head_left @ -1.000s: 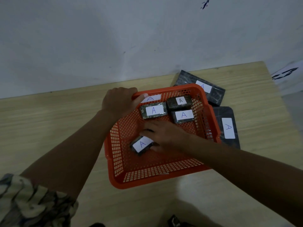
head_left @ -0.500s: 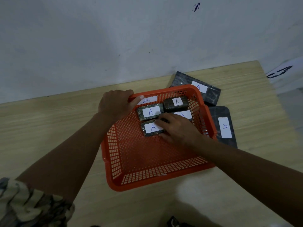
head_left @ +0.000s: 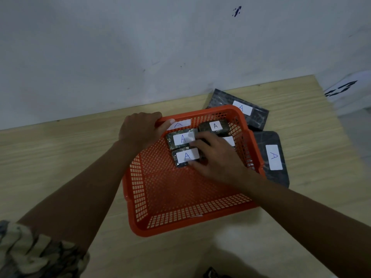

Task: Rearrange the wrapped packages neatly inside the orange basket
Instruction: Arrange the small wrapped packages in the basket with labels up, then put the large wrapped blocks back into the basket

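The left hand (head_left: 141, 128) grips the far rim of the orange basket (head_left: 186, 223) to steady it on the tabletop (head_left: 60, 157), while the right hand (head_left: 215, 155), fingers spread flat and grasping nothing, nudges the nearest wrapped package (head_left: 185, 157) flush against its labelled neighbours at the basket's far end.

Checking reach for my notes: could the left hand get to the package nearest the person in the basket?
Probably yes. The left hand grips the basket rim close by, nothing between, though the right hand touches that package.
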A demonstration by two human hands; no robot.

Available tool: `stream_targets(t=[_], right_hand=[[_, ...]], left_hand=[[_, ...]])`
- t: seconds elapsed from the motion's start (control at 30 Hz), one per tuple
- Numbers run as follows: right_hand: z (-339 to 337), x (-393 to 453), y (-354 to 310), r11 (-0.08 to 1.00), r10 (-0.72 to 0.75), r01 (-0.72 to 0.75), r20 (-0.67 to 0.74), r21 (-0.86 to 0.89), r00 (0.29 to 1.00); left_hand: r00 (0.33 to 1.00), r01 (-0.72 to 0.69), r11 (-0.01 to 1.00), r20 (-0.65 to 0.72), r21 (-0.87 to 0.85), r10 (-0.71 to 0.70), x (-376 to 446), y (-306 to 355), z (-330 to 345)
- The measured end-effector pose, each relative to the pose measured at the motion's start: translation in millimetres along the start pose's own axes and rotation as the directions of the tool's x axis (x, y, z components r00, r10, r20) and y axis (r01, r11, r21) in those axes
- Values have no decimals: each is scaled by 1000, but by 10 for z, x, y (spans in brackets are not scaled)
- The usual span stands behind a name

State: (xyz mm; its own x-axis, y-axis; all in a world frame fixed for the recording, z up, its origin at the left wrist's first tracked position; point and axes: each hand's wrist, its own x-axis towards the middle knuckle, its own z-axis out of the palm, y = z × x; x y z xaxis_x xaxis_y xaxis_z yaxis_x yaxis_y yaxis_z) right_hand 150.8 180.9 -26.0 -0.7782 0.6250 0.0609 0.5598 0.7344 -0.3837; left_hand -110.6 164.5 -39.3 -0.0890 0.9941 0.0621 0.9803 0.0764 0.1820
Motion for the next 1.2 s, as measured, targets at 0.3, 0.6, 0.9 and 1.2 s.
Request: stream_targets(t=[0.3,0.6,0.9,1.2], right_hand=[[-508,592,467,945,319,-271,-334,181,887],[-595,1336,771,704,693,-711,226,-7,684],[-476,1574,854,687,711,-680,433,-257,554],[-446,1444,891,722,658,-688,371,-67,655]], left_hand=[[999,21,1000,31,1,-21,14,25,-19],[998,49,998,44,41,-51,6,30,-26],[999,32,998,23,48,-34,11,43,-16],[998,13,999,64,36,-15,0,31,-42]])
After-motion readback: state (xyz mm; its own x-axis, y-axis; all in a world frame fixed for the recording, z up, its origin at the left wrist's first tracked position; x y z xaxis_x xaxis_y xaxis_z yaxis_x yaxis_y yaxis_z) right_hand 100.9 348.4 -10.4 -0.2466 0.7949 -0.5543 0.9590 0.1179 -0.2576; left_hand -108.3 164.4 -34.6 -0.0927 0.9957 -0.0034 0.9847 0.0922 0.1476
